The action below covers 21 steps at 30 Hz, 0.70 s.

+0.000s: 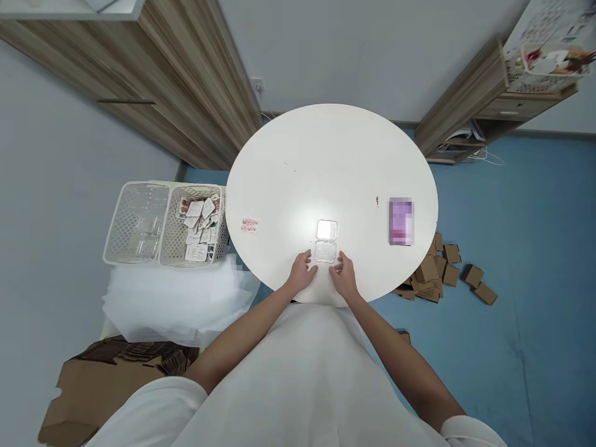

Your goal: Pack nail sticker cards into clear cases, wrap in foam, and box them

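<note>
Hands come first in the head camera's view: our left hand (303, 268) and our right hand (343, 273) rest at the near edge of the round white table (326, 155). They sit on either side of a clear plastic case (326, 241) that lies open, one half beyond the other. The left fingertips touch the near half's left corner. The right fingers curl against its right corner. We cannot tell whether either hand pinches the case or only rests against it.

Farther left on the table lies a small pink packet (249, 225), and to the right a purple box (400, 221). Beside the table on our left stand two white baskets, one with clear cases (136, 222) and one with packets (201, 225). Small cardboard boxes (442, 267) litter the blue floor on our right.
</note>
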{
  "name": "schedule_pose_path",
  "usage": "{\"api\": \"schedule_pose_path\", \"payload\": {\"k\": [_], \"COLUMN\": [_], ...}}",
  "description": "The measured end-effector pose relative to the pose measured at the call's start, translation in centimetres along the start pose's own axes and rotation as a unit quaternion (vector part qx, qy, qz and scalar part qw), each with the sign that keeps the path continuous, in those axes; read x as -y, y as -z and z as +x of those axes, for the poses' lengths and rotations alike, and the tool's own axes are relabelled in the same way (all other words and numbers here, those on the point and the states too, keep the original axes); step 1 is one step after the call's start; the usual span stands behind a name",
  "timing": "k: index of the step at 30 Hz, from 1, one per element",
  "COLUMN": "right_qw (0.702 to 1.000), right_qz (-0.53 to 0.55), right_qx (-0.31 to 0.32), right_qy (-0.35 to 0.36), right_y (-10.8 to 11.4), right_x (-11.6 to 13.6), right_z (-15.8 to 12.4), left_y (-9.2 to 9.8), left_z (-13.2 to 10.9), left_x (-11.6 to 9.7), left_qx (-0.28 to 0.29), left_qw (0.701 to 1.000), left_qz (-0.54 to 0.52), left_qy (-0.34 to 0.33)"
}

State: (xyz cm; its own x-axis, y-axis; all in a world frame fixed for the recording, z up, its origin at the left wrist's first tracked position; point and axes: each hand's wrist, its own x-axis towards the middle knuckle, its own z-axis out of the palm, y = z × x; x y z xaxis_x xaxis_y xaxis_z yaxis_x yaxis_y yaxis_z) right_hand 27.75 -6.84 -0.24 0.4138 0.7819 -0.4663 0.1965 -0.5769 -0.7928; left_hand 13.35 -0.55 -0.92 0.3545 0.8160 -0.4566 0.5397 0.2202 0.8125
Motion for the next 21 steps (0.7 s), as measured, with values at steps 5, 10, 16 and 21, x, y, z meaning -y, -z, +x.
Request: {"api": "schedule_pose_path", "payload": {"k": [5, 10, 16, 21], "right_qw": [0.995, 0.979, 0.954, 0.940], "right_qz": [-0.034, -0.116, -0.219, -0.265], "right_qx": [-0.059, 0.081, 0.114, 0.099], "right_qy": [0.072, 0.144, 0.170, 0.192], "right_y": [-2.0, -6.9, -13.7, -18.6], "right_x": [1.6, 5.4, 10.1, 12.5], "right_z": [-1.7, -0.1, 4.9, 7.9], "left_y": [5.3, 14.6, 21.2, 22.0], "left_z": [-0.9, 0.5, 5.1, 7.7], "left_x": [2.0, 4.0, 4.4, 4.5], "left_qx": [-0.034, -0.122, -0.089, -0.039], "left_qw": [0.996, 0.971, 0.952, 0.950], "left_qz": [0.066, 0.188, 0.288, 0.310], "left_qy": [-0.053, -0.079, -0.055, -0.005]}}
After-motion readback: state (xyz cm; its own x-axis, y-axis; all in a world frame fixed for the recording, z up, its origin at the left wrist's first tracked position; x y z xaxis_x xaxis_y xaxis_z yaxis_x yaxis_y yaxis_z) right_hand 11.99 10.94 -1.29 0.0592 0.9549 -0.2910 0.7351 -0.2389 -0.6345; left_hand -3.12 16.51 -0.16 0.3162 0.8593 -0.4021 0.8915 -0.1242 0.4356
